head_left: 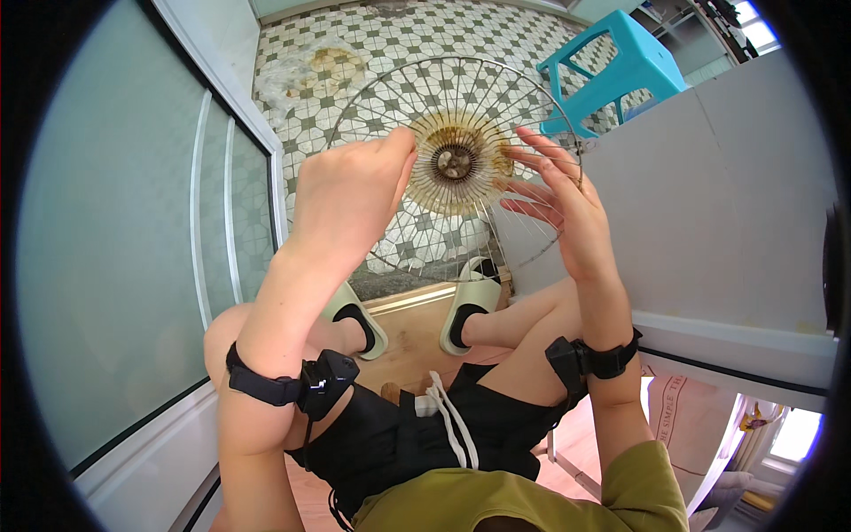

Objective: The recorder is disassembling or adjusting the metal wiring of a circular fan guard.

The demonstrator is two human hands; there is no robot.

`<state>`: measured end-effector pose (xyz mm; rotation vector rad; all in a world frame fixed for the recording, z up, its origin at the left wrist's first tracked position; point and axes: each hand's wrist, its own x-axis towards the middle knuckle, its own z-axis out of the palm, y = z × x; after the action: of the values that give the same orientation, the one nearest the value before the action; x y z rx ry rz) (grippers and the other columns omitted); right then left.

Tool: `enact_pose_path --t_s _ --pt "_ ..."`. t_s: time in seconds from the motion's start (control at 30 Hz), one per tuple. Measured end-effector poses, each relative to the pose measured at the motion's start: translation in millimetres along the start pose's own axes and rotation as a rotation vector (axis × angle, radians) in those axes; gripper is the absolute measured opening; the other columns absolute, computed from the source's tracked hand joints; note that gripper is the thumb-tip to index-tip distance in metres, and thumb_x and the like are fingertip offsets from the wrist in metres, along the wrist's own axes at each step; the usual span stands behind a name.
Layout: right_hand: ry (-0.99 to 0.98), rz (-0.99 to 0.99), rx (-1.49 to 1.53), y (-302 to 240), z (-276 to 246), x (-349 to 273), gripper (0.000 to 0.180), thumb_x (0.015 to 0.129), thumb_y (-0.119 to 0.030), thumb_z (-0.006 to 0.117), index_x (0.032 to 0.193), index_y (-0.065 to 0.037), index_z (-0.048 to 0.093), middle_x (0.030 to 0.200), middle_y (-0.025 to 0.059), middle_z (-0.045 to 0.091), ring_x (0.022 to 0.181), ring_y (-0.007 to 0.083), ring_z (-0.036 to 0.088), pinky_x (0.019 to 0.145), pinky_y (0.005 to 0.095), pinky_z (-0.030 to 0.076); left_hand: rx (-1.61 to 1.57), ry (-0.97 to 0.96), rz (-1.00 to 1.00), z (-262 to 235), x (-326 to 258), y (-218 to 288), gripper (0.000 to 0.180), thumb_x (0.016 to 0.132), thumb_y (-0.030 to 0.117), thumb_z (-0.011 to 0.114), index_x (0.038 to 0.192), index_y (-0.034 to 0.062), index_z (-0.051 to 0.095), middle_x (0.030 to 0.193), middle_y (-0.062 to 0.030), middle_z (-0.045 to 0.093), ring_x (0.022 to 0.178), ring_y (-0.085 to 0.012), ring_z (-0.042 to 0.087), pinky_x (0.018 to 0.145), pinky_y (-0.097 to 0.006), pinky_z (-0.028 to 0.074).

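Closest in are the person's olive shirt [532,496] and black shorts [381,434]. To the lower right, a pale cloth-like panel [687,421] bears reddish printed lettering, curved and partly cut off; no brand or label can be made out on anything else. A black strap with a small device [328,383] circles each forearm.

Beyond these, the left hand [359,182] is curled, its fingertips gathered at the left side of a round wire grille [454,161]; whether they pinch a wire cannot be told. The right hand [567,199] has its fingers spread among the spokes, beside the right part of the rim. The grille is raised in front of the knees, above the floor.

It looks light, its rim fairly stiff, the thin spokes likely springy and easy to bend. The brown-stained centre may be greasy and slippery, so the outer rim, taken at opposite sides, seems the surer hold.

Past it, pale slippers [476,293] stand by the threshold. Farther off, the patterned tile floor [288,40] carries a crumpled transparent plastic sheet [297,80] and a turquoise stool [634,66].
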<state>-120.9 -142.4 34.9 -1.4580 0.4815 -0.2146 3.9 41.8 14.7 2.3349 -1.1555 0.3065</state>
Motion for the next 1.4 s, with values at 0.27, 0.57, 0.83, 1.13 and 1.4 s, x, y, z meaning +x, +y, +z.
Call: enact_pose_path --t_s 0.27,0.57,0.83,1.13,1.4 --pt "-0.067 0.008 -0.003 0 1 -4 0.038 0.096 -0.024 0.042 0.129 -0.007 0.047 0.122 0.0119 0.054 0.095 0.0166 0.059 0.084 0.0313 0.049 0.070 0.277 0.250 13 6 4 0.011 0.066 0.005 0.061 0.074 0.0087 0.054 0.060 -0.0029 0.053 0.059 -0.0194 0.057 0.052 -0.031 0.045" --pt "-0.063 -0.015 -0.018 5 -1 -4 0.037 0.096 -0.027 0.044 0.127 -0.007 0.050 0.122 0.0106 0.054 0.093 0.0144 0.058 0.084 0.0297 0.048 0.187 0.127 0.179 18 -7 8 0.015 0.063 0.004 0.059 0.077 0.0067 0.053 0.072 -0.0050 0.052 0.070 -0.0203 0.054 0.062 -0.032 0.044" --pt "-0.030 -0.027 0.019 4 -3 -2 0.035 0.096 -0.026 0.044 0.125 -0.007 0.051 0.121 0.0097 0.055 0.092 0.0133 0.057 0.083 0.0296 0.049 0.168 0.055 0.265 1 -4 11 0.010 0.063 0.003 0.062 0.071 0.0066 0.057 0.076 -0.0043 0.052 0.072 -0.0201 0.054 0.065 -0.033 0.043" --pt "-0.029 -0.023 -0.034 3 -1 -3 0.039 0.096 -0.026 0.042 0.128 -0.004 0.047 0.130 0.0125 0.049 0.107 0.0268 0.057 0.087 0.0362 0.050 0.121 0.108 0.215 5 -6 14 0.010 0.060 0.004 0.060 0.066 0.0069 0.053 0.070 -0.0038 0.051 0.069 -0.0186 0.054 0.058 -0.030 0.046" --pt "-0.016 -0.086 -0.122 7 7 -7 0.036 0.098 -0.024 0.040 0.128 -0.005 0.047 0.128 0.0097 0.051 0.109 0.0230 0.055 0.088 0.0340 0.049 0.310 0.180 0.349 24 1 17 0.008 0.061 0.007 0.059 0.066 0.0074 0.055 0.073 -0.0038 0.049 0.072 -0.0183 0.052 0.060 -0.028 0.043"
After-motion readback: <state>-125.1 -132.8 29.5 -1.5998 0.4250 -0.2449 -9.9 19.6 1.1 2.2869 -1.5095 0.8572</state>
